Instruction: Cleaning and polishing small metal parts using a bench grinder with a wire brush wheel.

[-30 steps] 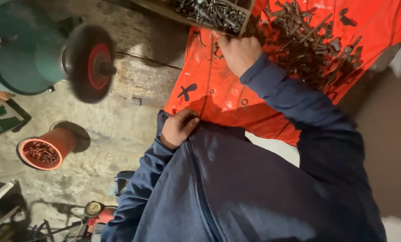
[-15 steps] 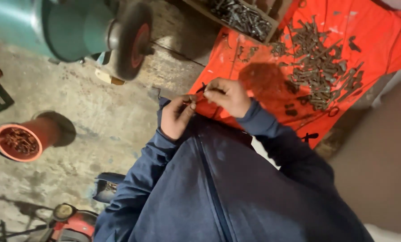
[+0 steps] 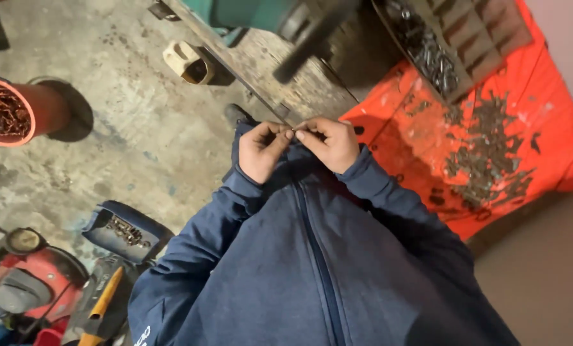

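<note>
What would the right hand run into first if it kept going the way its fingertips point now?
The right hand points its fingertips toward the left hand, so it would meet that hand's fingertips first. They look pinched together there, possibly on something small I cannot make out; depth is unclear.

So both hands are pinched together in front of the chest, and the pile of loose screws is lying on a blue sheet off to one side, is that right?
Not quite. The sheet is orange-red, not blue, as the head view shows. The rest holds: the left hand and right hand meet fingertip to fingertip in front of the chest, and the pile of loose screws lies on that sheet, off to one side.
</note>
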